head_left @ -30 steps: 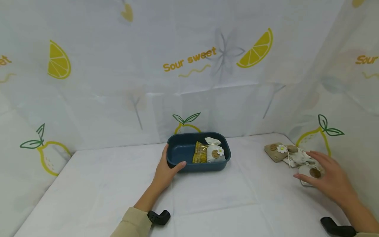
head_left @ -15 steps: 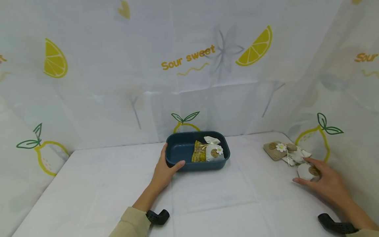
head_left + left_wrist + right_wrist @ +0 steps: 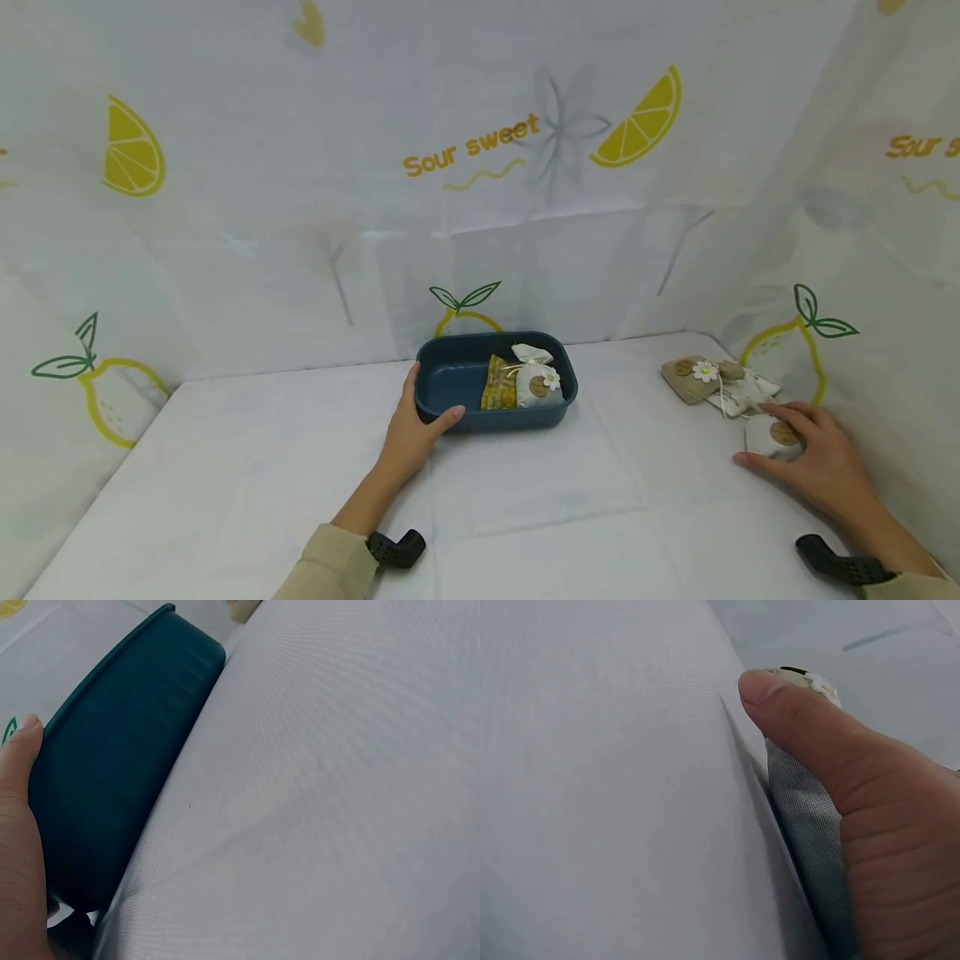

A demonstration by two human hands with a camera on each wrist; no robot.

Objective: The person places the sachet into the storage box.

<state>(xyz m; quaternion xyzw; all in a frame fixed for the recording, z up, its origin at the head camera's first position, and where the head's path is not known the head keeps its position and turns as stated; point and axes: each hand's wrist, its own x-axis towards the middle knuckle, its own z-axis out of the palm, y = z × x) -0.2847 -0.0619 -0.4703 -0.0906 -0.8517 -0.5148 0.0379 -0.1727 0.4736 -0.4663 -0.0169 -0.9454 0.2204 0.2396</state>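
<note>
My left hand [image 3: 408, 433] holds the left end of a dark blue rectangular box [image 3: 498, 421], thumb against its near wall and fingers round the end. In the left wrist view the thumb [image 3: 21, 757] lies at the box's upper edge. Inside, on the right, sit a yellow patterned pouch [image 3: 497, 390] and a white drawstring pouch with a daisy [image 3: 542, 390]. At the far right my right hand [image 3: 821, 467] grips another white pouch [image 3: 765, 435] between thumb and fingers. The right wrist view shows the thumb along the pouch's cloth side [image 3: 806, 825]; the fingertips are hidden.
Just beyond the right hand lie a tan pouch with a daisy [image 3: 690, 379] and a pale printed pouch [image 3: 742, 393], overlapping. A white cloth covers the table [image 3: 540, 517]. Lemon-print sheets [image 3: 285, 167] hang behind and at both sides.
My right hand has come in closer round the white pouch, its thumb and fingers nearer together. The left hand stays on the box. The whole view has shifted slightly.
</note>
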